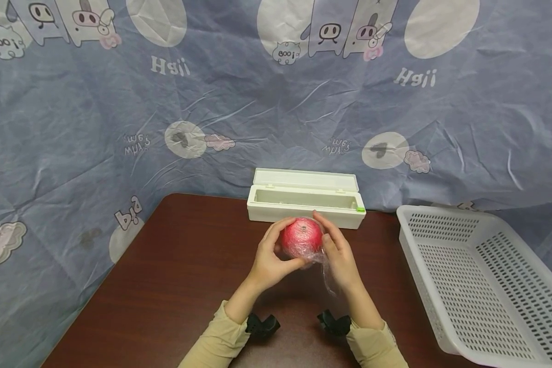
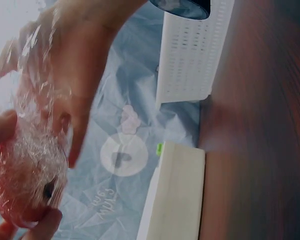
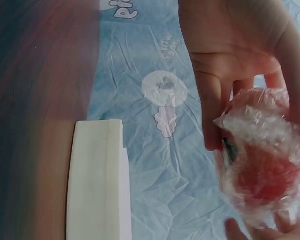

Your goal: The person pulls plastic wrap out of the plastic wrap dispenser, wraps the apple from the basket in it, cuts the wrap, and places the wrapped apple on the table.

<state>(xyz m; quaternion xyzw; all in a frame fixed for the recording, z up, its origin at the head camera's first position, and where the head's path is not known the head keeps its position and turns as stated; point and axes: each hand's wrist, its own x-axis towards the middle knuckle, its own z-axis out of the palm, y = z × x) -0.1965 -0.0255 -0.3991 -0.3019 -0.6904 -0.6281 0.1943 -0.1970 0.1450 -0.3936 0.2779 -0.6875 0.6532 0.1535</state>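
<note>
A red apple (image 1: 302, 235) in crinkled clear cling film (image 1: 310, 255) is held above the table between both hands. My left hand (image 1: 268, 263) grips it from the left, thumb across the near side and fingers round the far side. On the right, my right hand (image 1: 342, 258) holds the film against the fruit, thumb bent and index finger reaching up beside it. A loose tail of film hangs below this hand. In the left wrist view, film spreads from the apple (image 2: 25, 185) toward the right hand (image 2: 80, 65). The right wrist view shows a dark spot on the apple (image 3: 265, 175).
A long white box (image 1: 303, 212) with its lid raised and a green tab stands at the table's back edge, behind the hands. A white perforated basket (image 1: 425, 281) stands at the right. Behind the brown table (image 1: 165, 286) hangs a printed grey-blue cloth (image 1: 276, 112).
</note>
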